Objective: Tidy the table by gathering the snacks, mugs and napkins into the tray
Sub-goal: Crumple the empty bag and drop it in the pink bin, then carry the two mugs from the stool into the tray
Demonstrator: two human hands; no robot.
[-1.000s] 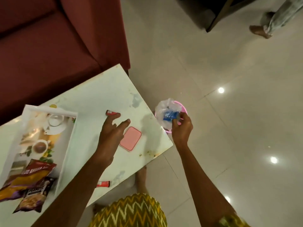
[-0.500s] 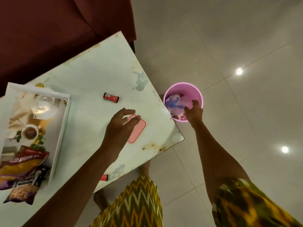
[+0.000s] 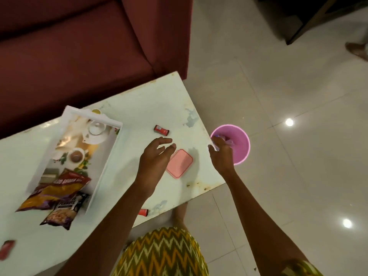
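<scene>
R hand (image 3: pixel 220 154) is back up at the table's right edge, w/ nothing in it; 1 s ago it pinched a crumpled clear wrapper w/ a blue bit over the bin, 0.5 s ago it was down inside the bin. Fingers now loosely curled, apart, not gripping. Bin (image 3: pixel 242 145) sits on the floor just right of the table corner, w/ crumpled plastic showing inside. So the trash is dumped; that bit is done.

L hand (image 3: pixel 154 159) hovers spread over the table (image 3: pixel 139 108), fingers open, holding nothing. It sat nearer the red pack 1 s ago; now it's partly over the pink lid (image 3: pixel 180 163), fingertips short of the red pack (image 3: pixel 161 130), which lies a little farther away. Touching the lid or just above it? Can't tell.

Tray (image 3: pixel 111 148) is at left, w/ two snack bags (image 3: pixel 57 188) at its near end, one hanging over the rim. No real mugs or napkins visible; the cups seen look like the tray's print.

Still loose on the table: the red pack, another red thing (image 3: pixel 143 212) at the near edge by the L forearm, and one more (image 3: pixel 7 248) far left, blurred. Probably next: L hand picks up the red pack, moves it left into the tray. Small item, needs a fingertip pinch.
</scene>
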